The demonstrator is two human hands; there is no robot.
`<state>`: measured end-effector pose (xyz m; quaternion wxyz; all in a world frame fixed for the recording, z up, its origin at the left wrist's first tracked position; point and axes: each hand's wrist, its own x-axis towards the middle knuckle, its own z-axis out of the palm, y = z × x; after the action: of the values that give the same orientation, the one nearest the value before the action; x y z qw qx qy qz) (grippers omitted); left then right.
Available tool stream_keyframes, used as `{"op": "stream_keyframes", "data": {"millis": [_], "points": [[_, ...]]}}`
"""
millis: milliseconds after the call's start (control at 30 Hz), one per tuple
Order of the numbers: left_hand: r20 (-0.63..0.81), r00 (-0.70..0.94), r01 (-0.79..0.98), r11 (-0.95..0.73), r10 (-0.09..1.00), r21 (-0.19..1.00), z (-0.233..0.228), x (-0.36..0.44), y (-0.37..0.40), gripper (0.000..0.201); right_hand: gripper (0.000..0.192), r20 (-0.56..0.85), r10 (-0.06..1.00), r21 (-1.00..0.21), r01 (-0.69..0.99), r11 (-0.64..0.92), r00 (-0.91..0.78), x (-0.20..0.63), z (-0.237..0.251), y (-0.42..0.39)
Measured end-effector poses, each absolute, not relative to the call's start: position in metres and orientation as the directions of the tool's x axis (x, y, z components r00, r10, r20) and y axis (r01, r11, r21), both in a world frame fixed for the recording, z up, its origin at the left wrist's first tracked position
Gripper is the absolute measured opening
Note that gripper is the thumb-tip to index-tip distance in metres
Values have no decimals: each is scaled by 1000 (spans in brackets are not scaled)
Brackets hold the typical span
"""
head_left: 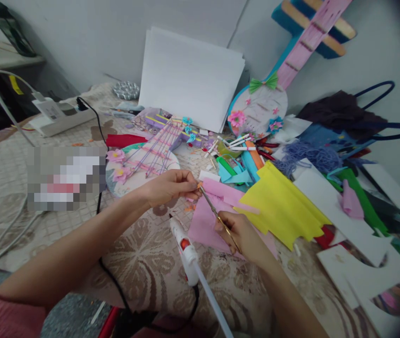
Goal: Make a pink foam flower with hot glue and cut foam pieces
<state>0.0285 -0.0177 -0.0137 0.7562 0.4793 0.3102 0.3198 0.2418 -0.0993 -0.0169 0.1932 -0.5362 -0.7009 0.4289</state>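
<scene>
Head view of a craft surface covered with a patterned cloth. The left hand [170, 187] pinches a small orange scrap [199, 185] between thumb and fingertips, its grip closed narrowly on the piece, just above a pink sheet [203, 220]. The right hand [244, 237] holds a pair of scissors [217, 217], fingers closed around the handles, with the blades running up and left so that the tips meet the scrap at the left fingertips. The step in hand appears to be trimming this scrap (whether the blades are open or closed cannot be told at this size). A next cut would call for a steady pinch and a small, controlled closing of the blades, since the tips lie close to the left fingertips.

A glue gun [185, 249] lies just beside the right wrist, nozzle pointing up toward the hands, its white stick trailing to the lower edge. A yellow sheet [284, 206] overlaps the pink one on the right, touching it. A decorated oval piece [140, 164] with pink flowers lies just beyond the left hand. Open room is found mainly on the bare cloth [140, 263] between the forearms; to the right and beyond, white cut-outs [355, 263], yarn and paper scraps crowd the surface. A power strip [59, 117] sits well apart, far left.
</scene>
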Motion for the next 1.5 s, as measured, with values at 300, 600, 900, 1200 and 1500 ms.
{"op": "stream_keyframes", "data": {"millis": [300, 600, 900, 1200, 1500], "points": [[-170, 601, -182, 341, 781, 922, -15, 29, -17, 14, 37, -177, 911, -784, 613, 97, -372, 244, -19, -100], [-165, 591, -182, 330, 790, 926, -13, 29, -18, 15, 37, -181, 924, -796, 602, 63, -337, 241, -15, -98], [-171, 597, -191, 345, 784, 919, -14, 29, -18, 14, 38, -182, 916, -784, 615, 84, -357, 242, -17, -100], [-171, 595, -184, 340, 785, 922, -13, 28, -18, 14, 36, -178, 923, -795, 603, 69, -340, 240, -15, -99], [-171, 601, -203, 356, 781, 912, -14, 29, -19, 15, 35, -176, 920, -772, 629, 92, -350, 243, -17, -100]]}}
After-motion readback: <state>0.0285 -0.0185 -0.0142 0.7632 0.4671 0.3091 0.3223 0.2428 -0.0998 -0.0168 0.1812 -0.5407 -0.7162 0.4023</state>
